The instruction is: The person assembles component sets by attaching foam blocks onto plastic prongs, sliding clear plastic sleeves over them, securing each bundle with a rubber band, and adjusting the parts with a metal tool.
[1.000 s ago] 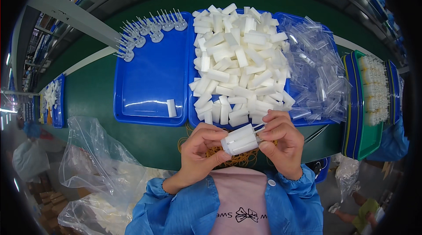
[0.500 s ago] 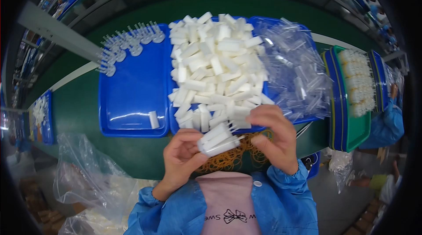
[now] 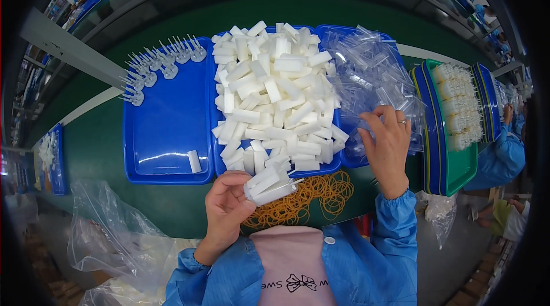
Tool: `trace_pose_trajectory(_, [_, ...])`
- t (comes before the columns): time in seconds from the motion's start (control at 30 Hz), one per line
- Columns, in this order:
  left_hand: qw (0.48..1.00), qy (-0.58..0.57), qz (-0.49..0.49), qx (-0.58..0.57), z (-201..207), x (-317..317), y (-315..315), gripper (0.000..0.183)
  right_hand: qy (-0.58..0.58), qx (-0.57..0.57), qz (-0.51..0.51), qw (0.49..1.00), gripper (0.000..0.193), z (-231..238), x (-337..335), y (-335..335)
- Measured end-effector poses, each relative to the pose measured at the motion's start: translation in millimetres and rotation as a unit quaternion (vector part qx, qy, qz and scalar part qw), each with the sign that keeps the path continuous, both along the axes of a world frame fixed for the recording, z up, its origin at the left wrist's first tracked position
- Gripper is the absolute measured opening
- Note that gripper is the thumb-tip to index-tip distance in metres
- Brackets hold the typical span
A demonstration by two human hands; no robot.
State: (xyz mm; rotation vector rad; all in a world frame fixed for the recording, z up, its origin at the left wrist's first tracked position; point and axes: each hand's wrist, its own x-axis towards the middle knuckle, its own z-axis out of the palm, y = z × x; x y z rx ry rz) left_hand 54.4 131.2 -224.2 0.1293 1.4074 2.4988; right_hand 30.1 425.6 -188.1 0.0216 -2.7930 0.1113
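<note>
My left hand (image 3: 224,203) is closed around the base of a clear plastic pronged holder with white foam blocks (image 3: 269,184) set among its thin prongs. The piece is tilted, its prong tips pointing right, above the near edge of the middle tray. My right hand (image 3: 389,142) is at the near part of the right tray, fingers curved and apart over clear plastic sleeves (image 3: 366,71). I see nothing gripped in it. White foam blocks (image 3: 281,88) are heaped in the middle blue tray, between the two hands' trays.
The left blue tray (image 3: 166,128) holds several clear pronged holders (image 3: 169,70) and one white block (image 3: 194,161). Orange rubber bands (image 3: 312,194) lie at the front edge. Stacked trays (image 3: 452,174) stand at right; a clear bag (image 3: 109,231) hangs at left. Other people work farther off.
My right hand has moved right, away from the held piece, to the clear sleeves. My left hand still holds the pronged holder with its blocks. The view has shifted slightly.
</note>
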Motion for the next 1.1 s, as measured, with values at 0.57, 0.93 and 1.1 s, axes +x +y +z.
trace_pose_trajectory(0.57, [0.993, 0.097, -0.008, -0.067, 0.0, 0.8, 3.6, 0.04, -0.032, -0.721, 0.151, 0.675, 0.022, 5.2, 34.7, -48.1])
trace_pose_trajectory(0.93, [0.952, 0.223, 0.017, -0.209, 4.1, 2.3, 2.4, 0.04, -0.051, -0.746, 0.131, 0.651, 0.022, -2.0, 25.9, -63.8])
trace_pose_trajectory(1.1, [0.954, 0.211, 0.009, -0.211, 5.7, 2.4, 4.8, 0.039, -0.053, -0.722, 0.129, 0.678, 0.03, -2.3, 26.5, -68.1])
